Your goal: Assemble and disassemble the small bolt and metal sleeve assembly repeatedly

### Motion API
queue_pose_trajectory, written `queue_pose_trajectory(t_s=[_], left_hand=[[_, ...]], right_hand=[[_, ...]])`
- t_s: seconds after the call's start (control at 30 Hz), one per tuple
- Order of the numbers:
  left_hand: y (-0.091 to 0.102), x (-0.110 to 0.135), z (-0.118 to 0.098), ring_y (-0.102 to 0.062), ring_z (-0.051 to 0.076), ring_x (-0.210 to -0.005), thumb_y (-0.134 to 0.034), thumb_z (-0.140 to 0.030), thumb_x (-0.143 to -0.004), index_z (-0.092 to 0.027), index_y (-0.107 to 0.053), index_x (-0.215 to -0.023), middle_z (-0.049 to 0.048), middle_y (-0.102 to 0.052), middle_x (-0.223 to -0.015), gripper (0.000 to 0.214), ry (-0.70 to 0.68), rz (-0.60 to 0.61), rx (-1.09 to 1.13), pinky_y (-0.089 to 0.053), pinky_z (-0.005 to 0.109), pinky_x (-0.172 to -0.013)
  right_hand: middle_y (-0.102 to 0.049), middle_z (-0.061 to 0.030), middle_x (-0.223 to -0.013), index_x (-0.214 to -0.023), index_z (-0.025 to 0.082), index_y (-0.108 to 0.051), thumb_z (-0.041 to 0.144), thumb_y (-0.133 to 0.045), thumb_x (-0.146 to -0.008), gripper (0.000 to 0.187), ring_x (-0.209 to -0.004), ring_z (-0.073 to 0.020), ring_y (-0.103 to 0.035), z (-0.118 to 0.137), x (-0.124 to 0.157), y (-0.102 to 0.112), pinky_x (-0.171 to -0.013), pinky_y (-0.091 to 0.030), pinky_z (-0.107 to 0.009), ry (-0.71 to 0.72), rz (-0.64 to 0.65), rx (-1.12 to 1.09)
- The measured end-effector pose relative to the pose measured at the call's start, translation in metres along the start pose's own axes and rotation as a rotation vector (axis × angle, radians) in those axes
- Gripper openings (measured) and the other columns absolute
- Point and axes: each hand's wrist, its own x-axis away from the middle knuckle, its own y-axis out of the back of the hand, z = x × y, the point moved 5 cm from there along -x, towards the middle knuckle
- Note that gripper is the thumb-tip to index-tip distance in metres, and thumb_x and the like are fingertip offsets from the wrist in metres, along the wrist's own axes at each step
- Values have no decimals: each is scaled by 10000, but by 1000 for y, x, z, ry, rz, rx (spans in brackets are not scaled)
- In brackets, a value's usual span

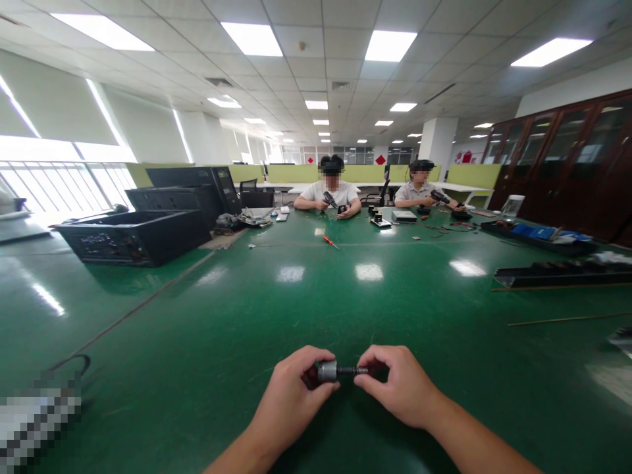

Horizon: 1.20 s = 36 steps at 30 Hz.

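Observation:
Both my hands are low over the near edge of the green table. My left hand is closed around a small grey metal cylinder, held sideways between thumb and fingers. A thin dark shaft sticks out of the cylinder to the right. My right hand pinches the far end of that shaft with thumb and forefinger. The two hands are close together, joined by the part.
Open black computer cases stand at the left. Black trays and a blue item lie at the right. Two seated people work with tools at the far end, with a red-handled screwdriver and small parts nearby.

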Motion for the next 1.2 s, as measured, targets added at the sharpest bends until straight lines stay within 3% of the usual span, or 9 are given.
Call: queue_pose_trajectory(t_s=[1.03,1.2], left_hand=[[7,0,0,-658,196,-826,-731,-172,-736,-236,-704,-961,10,-722,-902,236,-41,-47,-41,-512,308,-773],[12,-2,-1,-665,205,-872,-719,-185,-742,-238,-709,-952,24,-718,-945,216,-71,-76,-35,-528,313,-798]], right_hand=[[-726,2,-742,-791,209,-717,272,-713,-776,65,-692,-172,-661,3,0,10,-669,-447,-275,-7,-9,9],[-713,-17,-744,-797,197,-716,327,-703,-794,131,-704,-175,-640,-9,-6,13,-678,-449,-287,-27,-6,-86]])
